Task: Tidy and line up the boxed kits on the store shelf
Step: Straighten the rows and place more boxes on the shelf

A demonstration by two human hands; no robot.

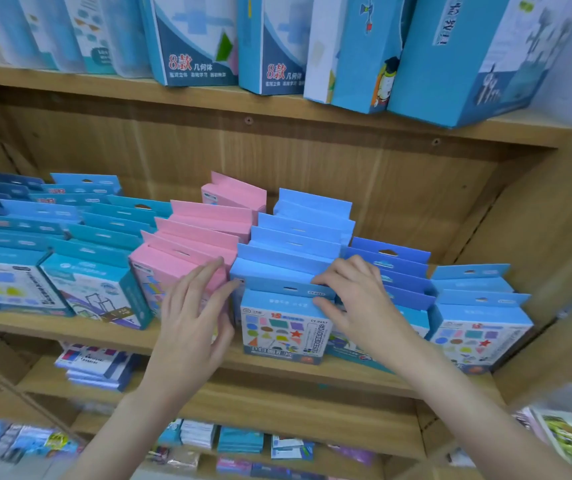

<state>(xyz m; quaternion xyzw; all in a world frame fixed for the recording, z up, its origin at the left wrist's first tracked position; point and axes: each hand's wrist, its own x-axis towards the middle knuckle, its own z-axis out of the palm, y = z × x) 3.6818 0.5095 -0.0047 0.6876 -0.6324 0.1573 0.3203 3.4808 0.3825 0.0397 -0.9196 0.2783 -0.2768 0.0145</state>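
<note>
Squaring the light-blue kit row (pixel 286 299) at frame centre on the wooden shelf (pixel 312 374), left hand (pixel 192 313) bracing loosely, right hand (pixel 353 296) pinching the front kit; judging both should be pressing evenly, keeping fronts flush.

Cut off, covered or blurred

The tall boxes (pixel 364 46) lose their tops at the upper edge; the left hand (pixel 194 306) covers much of the front pink box (pixel 160 271); small print on the shape box (pixel 286 327) is unreadable; the low shelf goods (pixel 208 441) are blurred.
</note>
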